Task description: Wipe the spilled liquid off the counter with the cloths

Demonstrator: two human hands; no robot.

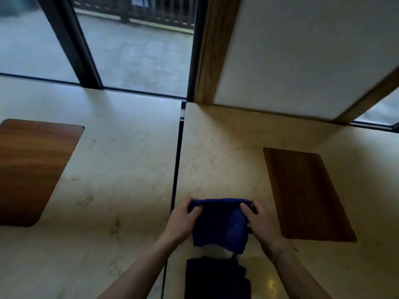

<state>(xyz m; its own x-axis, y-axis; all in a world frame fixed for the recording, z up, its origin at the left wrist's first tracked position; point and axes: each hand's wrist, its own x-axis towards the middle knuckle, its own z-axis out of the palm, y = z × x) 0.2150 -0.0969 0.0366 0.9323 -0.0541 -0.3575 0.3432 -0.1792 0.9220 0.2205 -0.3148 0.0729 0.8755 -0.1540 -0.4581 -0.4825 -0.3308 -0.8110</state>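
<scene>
A blue cloth (218, 225) hangs between both my hands just above the pale stone counter (121, 169). My left hand (183, 221) grips its upper left corner, thumb on top. My right hand (259, 221) grips the upper right corner the same way. Below it, near the front edge, a second, darker cloth (216, 279) lies flat on the counter. Faint brownish marks (115, 226) stain the counter to the left of my hands; I cannot tell whether they are wet.
A dark seam (176, 180) splits the counter in two slabs. A wooden inlay (28, 171) sits at the left, another wooden inlay (306, 195) right of my hands. A white panel with wooden frame (291, 57) stands behind; a window (133, 50) at the back left.
</scene>
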